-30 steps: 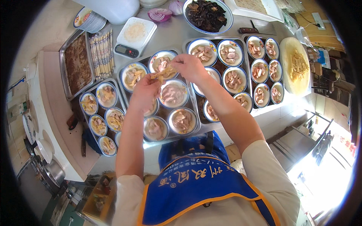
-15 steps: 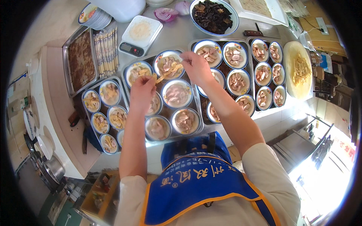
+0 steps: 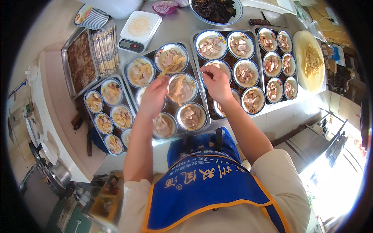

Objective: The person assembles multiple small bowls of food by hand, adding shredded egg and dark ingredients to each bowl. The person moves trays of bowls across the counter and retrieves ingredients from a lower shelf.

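Note:
My left hand (image 3: pixel 154 96) is closed, pinching a few pale yellow strips (image 3: pixel 169 70) that jut from its fingertips between two bowls. Beside it, a blue-rimmed bowl (image 3: pixel 190 96) holds pale meat pieces with yellow strips on top. The bowl just beyond (image 3: pixel 171 46) has meat and yellow strips too. My right hand (image 3: pixel 218 84) has thumb and fingers drawn together above a meat bowl (image 3: pixel 215 61) of the neighbouring tray; anything between those fingertips is too small to make out. Part of the bowls under both hands is hidden.
Metal trays (image 3: pixel 210 121) of similar bowls stand side by side. At right lies a cutting board (image 3: pixel 300 46) with a yellow strip heap (image 3: pixel 312 64); behind are a knife (image 3: pixel 259 22), a bowl of dark fungus (image 3: pixel 190 9), a scale (image 3: pixel 153 30) and a cut onion (image 3: pixel 164 7).
Both hands have come nearer to me, my right hand also farther right. Yellow strips now lie on the middle bowl, which showed only meat before. The view has shifted slightly.

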Demonstrator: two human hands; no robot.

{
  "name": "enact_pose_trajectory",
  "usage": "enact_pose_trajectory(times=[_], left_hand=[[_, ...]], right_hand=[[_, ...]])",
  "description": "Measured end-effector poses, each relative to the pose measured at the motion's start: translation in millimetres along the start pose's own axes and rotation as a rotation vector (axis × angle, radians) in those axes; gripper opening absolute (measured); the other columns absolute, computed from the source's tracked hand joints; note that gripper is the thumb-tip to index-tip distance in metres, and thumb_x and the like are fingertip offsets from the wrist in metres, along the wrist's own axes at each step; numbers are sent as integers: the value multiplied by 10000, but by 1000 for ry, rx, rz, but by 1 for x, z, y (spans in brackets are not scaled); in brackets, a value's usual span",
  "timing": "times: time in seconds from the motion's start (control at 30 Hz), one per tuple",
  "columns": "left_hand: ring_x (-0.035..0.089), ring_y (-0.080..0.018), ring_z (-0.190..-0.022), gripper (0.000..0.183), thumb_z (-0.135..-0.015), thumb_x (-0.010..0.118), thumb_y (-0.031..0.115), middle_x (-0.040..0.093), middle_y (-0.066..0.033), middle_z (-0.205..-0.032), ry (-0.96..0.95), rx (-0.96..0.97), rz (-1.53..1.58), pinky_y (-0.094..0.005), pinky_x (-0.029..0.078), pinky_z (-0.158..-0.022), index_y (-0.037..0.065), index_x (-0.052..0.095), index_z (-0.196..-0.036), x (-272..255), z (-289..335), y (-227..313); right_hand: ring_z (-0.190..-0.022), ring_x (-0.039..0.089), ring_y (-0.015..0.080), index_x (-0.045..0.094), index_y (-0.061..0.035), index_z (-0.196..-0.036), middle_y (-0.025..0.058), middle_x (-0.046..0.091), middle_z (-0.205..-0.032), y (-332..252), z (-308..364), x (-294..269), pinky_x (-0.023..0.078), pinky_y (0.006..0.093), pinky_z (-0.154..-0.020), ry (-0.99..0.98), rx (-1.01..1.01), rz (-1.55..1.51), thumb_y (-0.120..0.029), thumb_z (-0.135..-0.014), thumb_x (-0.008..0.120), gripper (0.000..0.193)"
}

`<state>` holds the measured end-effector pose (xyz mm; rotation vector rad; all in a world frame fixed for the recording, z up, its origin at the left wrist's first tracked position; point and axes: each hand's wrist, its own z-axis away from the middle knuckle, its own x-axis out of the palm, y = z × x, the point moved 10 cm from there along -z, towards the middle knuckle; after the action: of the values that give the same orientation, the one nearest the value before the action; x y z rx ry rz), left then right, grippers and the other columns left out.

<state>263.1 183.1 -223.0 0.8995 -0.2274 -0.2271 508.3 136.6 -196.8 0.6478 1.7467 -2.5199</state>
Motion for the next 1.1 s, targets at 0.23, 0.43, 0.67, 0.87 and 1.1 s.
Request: enact_pose_trajectory(times=[0.23,0.43,0.67,0.87,1.1], left_hand=[[667,-374,-1078,310,-946,684,196,704,-213,-1141,284,315,-1237,-459,530,-928,16,665,-1197,-1,-14,63],[676,-412,-1026,217,-945,630,211,724,-213,-1042,251,281,-1402,-507,531,-878,44,700,-1065,6,-41,50],[706,-379,-933,196,-930,683,179,738,-193,-1001,344,411,-1321,-451,552,-824,21,736,-1032,-4,-22,95],[687,-328,-987,313,-969,672,204,720,-178,-1074,492,592,-1406,-407,535,-860,3,676,-1208,36,-23,105],[681,-254,-883,292,-995,642,198,712,-157,-1017,273,355,-1150,-364,537,-808,-24,670,-1183,97,17,61]], right_hand=[[-885,693,219,715,-10,-1069,146,728,-1009,15,17,-25,537,335,-822,38,27,-101,-104,-949,656,164],[-829,701,228,716,-14,-996,141,723,-899,28,29,-63,545,350,-763,53,20,-143,-105,-888,692,143],[-738,630,314,619,-13,-828,155,630,-788,20,37,-149,509,410,-695,128,-55,51,-169,-825,775,221],[-751,676,324,672,-20,-855,161,658,-777,82,23,-330,544,411,-712,541,-66,186,-140,-809,760,156],[-1284,512,415,553,-125,-1388,234,499,-1429,196,9,-551,467,487,-1054,951,357,453,-391,-788,867,727]])
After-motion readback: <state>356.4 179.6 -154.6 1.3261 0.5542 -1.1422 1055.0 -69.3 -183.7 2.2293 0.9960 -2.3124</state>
